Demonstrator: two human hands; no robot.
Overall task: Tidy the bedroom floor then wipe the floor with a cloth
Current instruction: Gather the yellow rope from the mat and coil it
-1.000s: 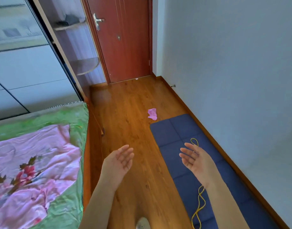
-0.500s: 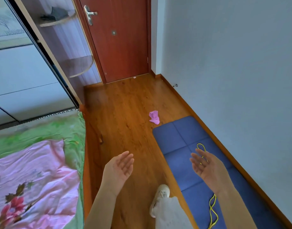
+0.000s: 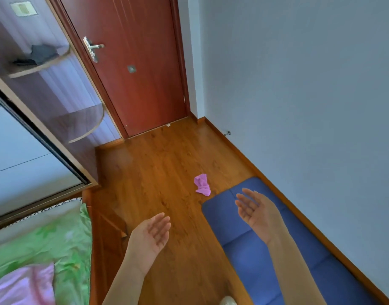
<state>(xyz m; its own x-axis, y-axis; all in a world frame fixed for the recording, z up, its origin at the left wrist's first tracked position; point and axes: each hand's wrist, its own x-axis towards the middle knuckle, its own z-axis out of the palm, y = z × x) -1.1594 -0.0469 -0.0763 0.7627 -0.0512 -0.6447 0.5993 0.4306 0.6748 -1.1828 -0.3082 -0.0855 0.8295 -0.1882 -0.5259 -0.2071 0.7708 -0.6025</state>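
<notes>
A small crumpled pink cloth (image 3: 202,185) lies on the wooden floor (image 3: 158,177), just beyond the far corner of a blue mat (image 3: 250,252) that runs along the right wall. My left hand (image 3: 150,235) is held out over the floor, palm turned inward, fingers straight, holding nothing. My right hand (image 3: 256,213) hovers over the mat's far end, palm inward, fingers straight and empty. Both hands are nearer to me than the cloth. The yellow cord on the mat is out of sight.
A shut red door (image 3: 134,69) stands at the far end. A wardrobe with curved shelves (image 3: 57,102) lines the left. The bed with a green sheet (image 3: 46,243) and pink quilt (image 3: 24,287) sits at lower left. A shoe tip (image 3: 227,301) shows at the bottom edge.
The view has moved forward toward the door and the cloth now lies closer. Both hands stay raised and empty. The yellow cord has passed out of view.
</notes>
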